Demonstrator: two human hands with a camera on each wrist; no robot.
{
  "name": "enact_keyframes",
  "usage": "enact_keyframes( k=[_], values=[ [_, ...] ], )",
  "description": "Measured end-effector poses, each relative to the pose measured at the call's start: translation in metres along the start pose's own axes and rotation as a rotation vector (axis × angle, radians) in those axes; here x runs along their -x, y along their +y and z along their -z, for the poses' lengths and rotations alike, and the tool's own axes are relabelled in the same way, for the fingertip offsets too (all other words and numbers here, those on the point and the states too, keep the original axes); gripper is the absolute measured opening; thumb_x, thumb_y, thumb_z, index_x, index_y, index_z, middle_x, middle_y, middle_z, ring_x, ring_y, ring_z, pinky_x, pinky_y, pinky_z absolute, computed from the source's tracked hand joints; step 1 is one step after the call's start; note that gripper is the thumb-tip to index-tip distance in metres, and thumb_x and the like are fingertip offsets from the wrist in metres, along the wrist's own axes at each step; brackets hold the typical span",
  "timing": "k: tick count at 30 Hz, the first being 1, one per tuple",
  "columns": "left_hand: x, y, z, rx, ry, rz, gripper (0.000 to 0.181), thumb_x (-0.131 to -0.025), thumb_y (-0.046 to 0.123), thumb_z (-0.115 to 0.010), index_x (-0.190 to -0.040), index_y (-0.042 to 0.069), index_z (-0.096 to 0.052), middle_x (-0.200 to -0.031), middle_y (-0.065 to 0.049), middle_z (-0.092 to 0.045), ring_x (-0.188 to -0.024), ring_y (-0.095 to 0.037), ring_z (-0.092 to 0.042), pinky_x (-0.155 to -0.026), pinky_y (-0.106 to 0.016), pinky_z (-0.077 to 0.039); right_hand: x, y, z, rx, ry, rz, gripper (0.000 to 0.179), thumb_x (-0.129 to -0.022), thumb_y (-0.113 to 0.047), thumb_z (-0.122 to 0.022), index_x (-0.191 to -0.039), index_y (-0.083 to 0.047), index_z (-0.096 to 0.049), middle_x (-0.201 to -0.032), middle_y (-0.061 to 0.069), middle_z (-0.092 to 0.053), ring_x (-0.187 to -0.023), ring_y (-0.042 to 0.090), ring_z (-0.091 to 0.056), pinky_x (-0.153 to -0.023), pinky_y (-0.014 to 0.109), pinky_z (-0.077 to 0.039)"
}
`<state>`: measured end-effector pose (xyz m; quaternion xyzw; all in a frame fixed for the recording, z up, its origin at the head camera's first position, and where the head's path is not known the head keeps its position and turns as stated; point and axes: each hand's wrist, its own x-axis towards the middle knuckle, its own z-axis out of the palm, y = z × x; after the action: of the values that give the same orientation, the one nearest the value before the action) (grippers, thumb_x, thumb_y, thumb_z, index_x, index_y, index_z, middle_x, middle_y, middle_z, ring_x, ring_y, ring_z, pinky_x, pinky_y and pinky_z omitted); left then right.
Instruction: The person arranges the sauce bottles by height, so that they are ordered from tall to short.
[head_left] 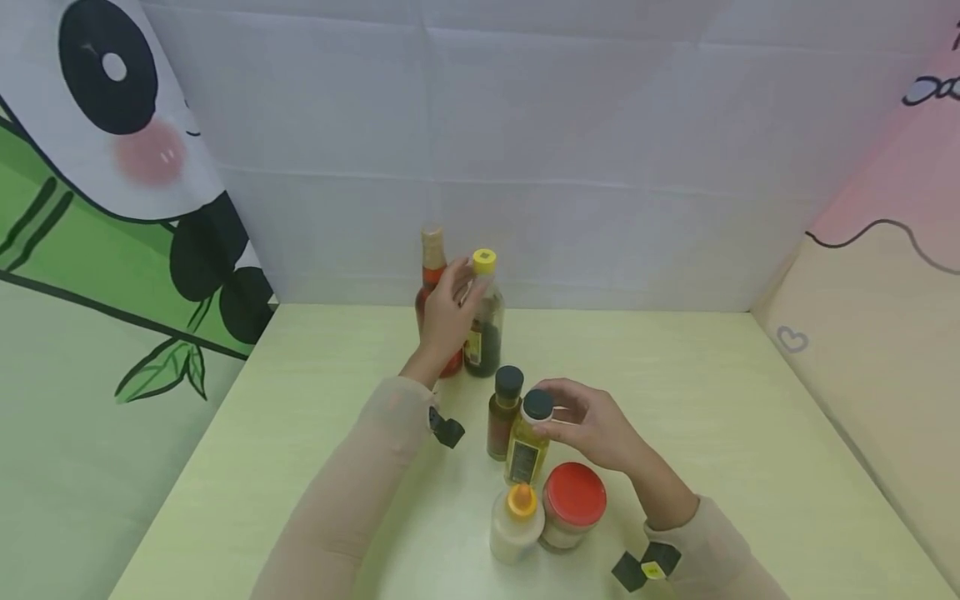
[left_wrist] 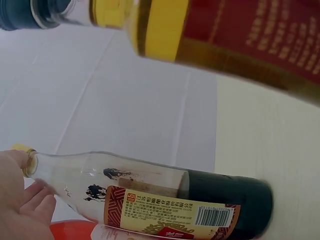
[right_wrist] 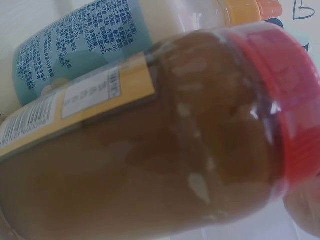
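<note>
My left hand (head_left: 448, 312) is at the neck of a vinegar bottle (head_left: 487, 325) with a yellow cap, thumb and fingers around it. In the left wrist view, that bottle (left_wrist: 150, 192) is part full of dark liquid, and the hand (left_wrist: 22, 200) meets it just under the cap. My right hand (head_left: 596, 421) holds a bottle of yellow liquid (head_left: 528, 450) by its neck, thumb in front and fingers behind the dark cap. Beside it stands a brown bottle (head_left: 504, 425), also dark-capped. A red bottle (head_left: 432, 283) with a gold top is partly hidden behind my left hand.
Nearest me on the pale table (head_left: 660, 358) stand a white squeeze bottle (head_left: 513, 537) with an orange nozzle and a red-lidded jar (head_left: 573, 504) of brown paste, side by side. A white cloth wall (head_left: 562, 167) closes the back, with printed cloth (head_left: 112, 200) at the left.
</note>
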<state>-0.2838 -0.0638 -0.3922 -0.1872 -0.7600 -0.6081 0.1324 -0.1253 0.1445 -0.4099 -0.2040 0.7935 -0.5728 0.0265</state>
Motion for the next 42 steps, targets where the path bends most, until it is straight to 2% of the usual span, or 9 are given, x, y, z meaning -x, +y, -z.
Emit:
enact_keyframes(
  k=[5,11,21,25,33,38,40,42],
  values=[
    [0.009,-0.001,-0.001,0.008,0.006,-0.032,0.049,-0.100,0.017,-0.058,-0.143,-0.002,-0.041,-0.139,-0.016,-0.051,-0.128,-0.023,-0.048,-0.103,-0.026,-0.039,0.001,-0.001,0.000,0.002,-0.002,0.004,0.043,-0.083,-0.004,-0.077,-0.123,0.002,-0.059,-0.115,0.014,-0.062,-0.108,0.032,-0.063,-0.090,0.033,-0.051],
    [0.020,0.000,0.000,0.049,0.026,-0.026,0.046,-0.099,0.015,-0.060,-0.140,0.001,-0.046,-0.139,-0.014,-0.051,-0.129,-0.022,-0.048,-0.103,-0.027,-0.039,0.000,0.000,0.000,-0.003,-0.006,0.008,0.044,-0.083,-0.005,-0.077,-0.122,0.002,-0.059,-0.115,0.014,-0.063,-0.108,0.032,-0.063,-0.090,0.033,-0.051],
    [0.038,0.000,-0.003,0.125,0.064,-0.060,0.039,-0.096,0.005,-0.061,-0.131,-0.007,-0.050,-0.132,-0.020,-0.056,-0.121,-0.027,-0.054,-0.099,-0.027,-0.043,0.000,0.002,0.000,0.001,-0.005,0.015,0.043,-0.083,-0.004,-0.077,-0.121,0.001,-0.060,-0.114,0.013,-0.063,-0.108,0.031,-0.063,-0.091,0.037,-0.050],
    [0.044,0.000,-0.003,0.148,0.044,-0.062,0.039,-0.096,0.005,-0.062,-0.131,-0.007,-0.050,-0.130,-0.021,-0.057,-0.119,-0.029,-0.055,-0.099,-0.031,-0.045,0.000,0.002,0.000,0.002,-0.001,0.015,0.043,-0.082,-0.003,-0.077,-0.121,0.001,-0.060,-0.114,0.013,-0.063,-0.107,0.031,-0.063,-0.091,0.040,-0.050],
    [0.053,-0.003,-0.001,0.204,0.005,-0.067,0.039,-0.097,0.002,-0.059,-0.132,-0.010,-0.048,-0.128,-0.028,-0.055,-0.118,-0.035,-0.054,-0.100,-0.039,-0.043,-0.001,0.002,0.000,0.012,0.001,0.008,0.043,-0.083,-0.003,-0.077,-0.122,0.001,-0.060,-0.115,0.013,-0.062,-0.108,0.030,-0.062,-0.092,0.040,-0.050],
    [0.065,0.018,0.004,0.195,-0.019,-0.045,0.035,-0.097,-0.002,-0.057,-0.128,-0.014,-0.047,-0.124,-0.031,-0.056,-0.116,-0.037,-0.056,-0.098,-0.038,-0.046,-0.002,0.003,-0.001,0.015,0.002,0.001,0.043,-0.083,-0.003,-0.076,-0.122,0.001,-0.059,-0.116,0.013,-0.062,-0.110,0.032,-0.061,-0.093,0.048,-0.048],
    [0.072,0.024,0.006,0.192,-0.039,-0.043,0.035,-0.096,-0.002,-0.056,-0.127,-0.015,-0.047,-0.122,-0.031,-0.057,-0.113,-0.037,-0.057,-0.096,-0.036,-0.047,-0.002,0.003,-0.001,0.016,0.001,-0.005,0.043,-0.083,-0.003,-0.076,-0.123,0.001,-0.059,-0.116,0.013,-0.062,-0.110,0.033,-0.061,-0.093,0.045,-0.049],
    [0.077,0.023,0.007,0.203,-0.066,-0.048,0.036,-0.097,-0.002,-0.056,-0.129,-0.015,-0.046,-0.122,-0.030,-0.057,-0.113,-0.037,-0.057,-0.096,-0.035,-0.047,-0.002,0.003,-0.002,0.012,-0.001,-0.011,0.043,-0.083,-0.003,-0.076,-0.123,0.002,-0.059,-0.116,0.014,-0.062,-0.109,0.035,-0.061,-0.092,0.040,-0.050]
  ],
)
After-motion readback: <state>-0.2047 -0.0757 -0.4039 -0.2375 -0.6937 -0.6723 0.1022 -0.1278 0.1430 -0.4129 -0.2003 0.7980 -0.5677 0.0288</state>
